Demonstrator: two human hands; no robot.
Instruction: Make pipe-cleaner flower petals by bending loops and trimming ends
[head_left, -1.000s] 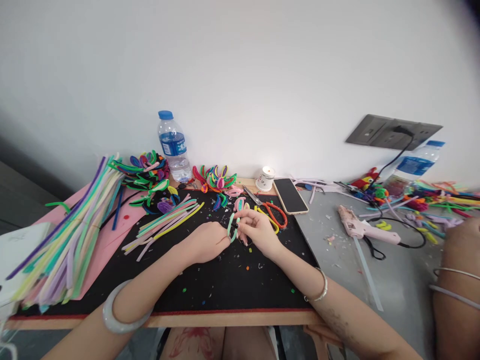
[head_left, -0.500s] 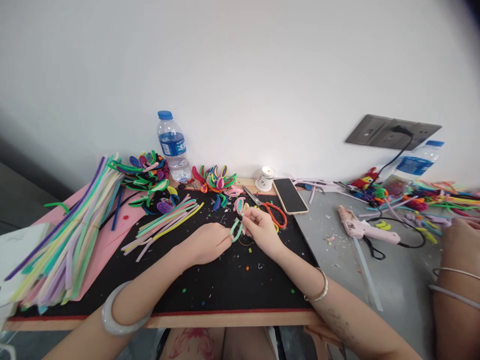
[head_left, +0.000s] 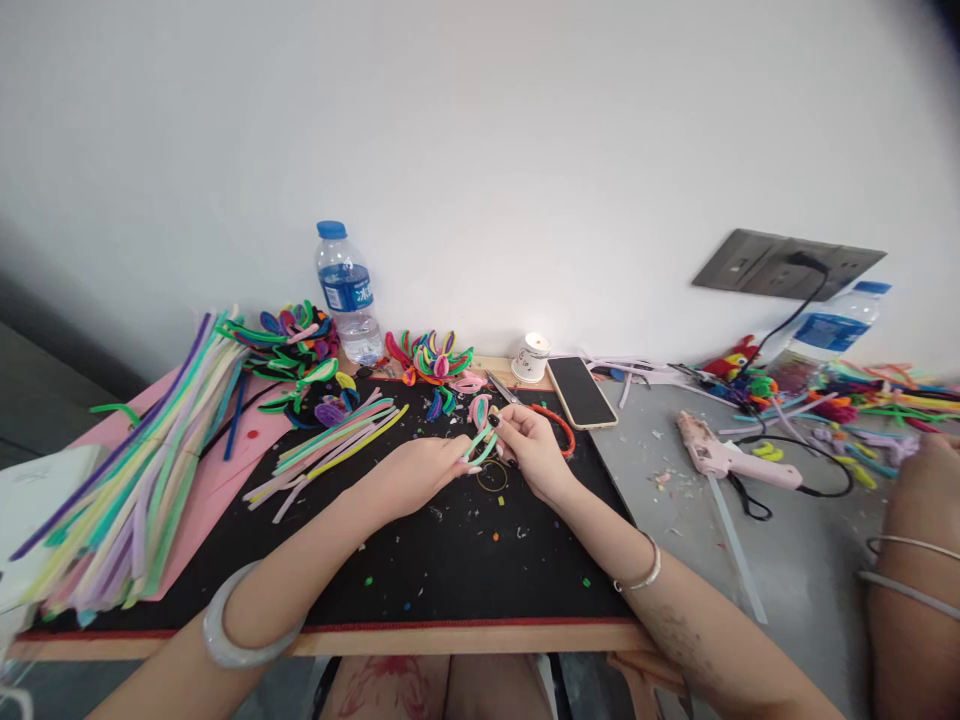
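Observation:
Between my two hands, over the black mat (head_left: 450,580), is a mint-green pipe cleaner (head_left: 481,446) bent into a narrow loop. My left hand (head_left: 431,473) is closed, pinching the loop's lower left end. The fingers of my right hand (head_left: 529,450) pinch its upper right side. Just behind the fingertips shows a pink and green pipe-cleaner petal (head_left: 478,408); whether it joins the loop I cannot tell. A thin ring (head_left: 493,475) lies on the mat below. Orange-handled scissors (head_left: 562,428) lie partly hidden behind my right hand.
Cut pipe cleaners (head_left: 322,450) and a large bundle (head_left: 142,470) lie left. A water bottle (head_left: 349,300), paper cup (head_left: 531,357) and phone (head_left: 581,392) stand or lie along the wall. Right are a glue gun (head_left: 731,462) with its cord and another person's arm (head_left: 919,580).
The green loop has become narrower and flatter between my fingers. My right hand has shifted slightly right, covering more of the scissors. The other person's hand has moved slightly.

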